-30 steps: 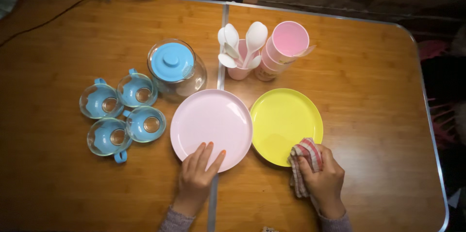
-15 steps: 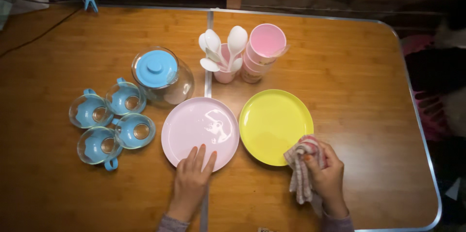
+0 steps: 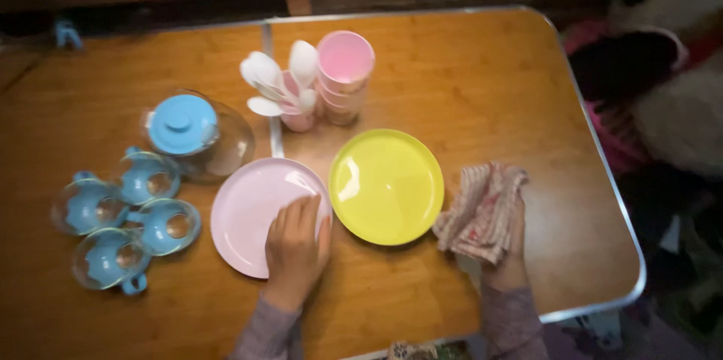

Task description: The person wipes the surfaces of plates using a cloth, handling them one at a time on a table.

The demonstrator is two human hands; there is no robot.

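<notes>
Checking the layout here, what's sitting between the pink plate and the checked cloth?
In the head view, the yellow plate lies between the pink plate and the checked cloth.

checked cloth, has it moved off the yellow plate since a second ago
Yes. The checked cloth, held in the right hand, has moved right, off the yellow plate rim, onto the table.

A round yellow plastic plate point(image 3: 386, 185) lay on the wooden table point(image 3: 467, 74). Behind it stood stacked pink plastic cups point(image 3: 344, 74) and white plastic spoons point(image 3: 277, 77); left, a blue-lidded glass jar point(image 3: 194, 134) and four blue-and-glass cups point(image 3: 124, 213).
</notes>
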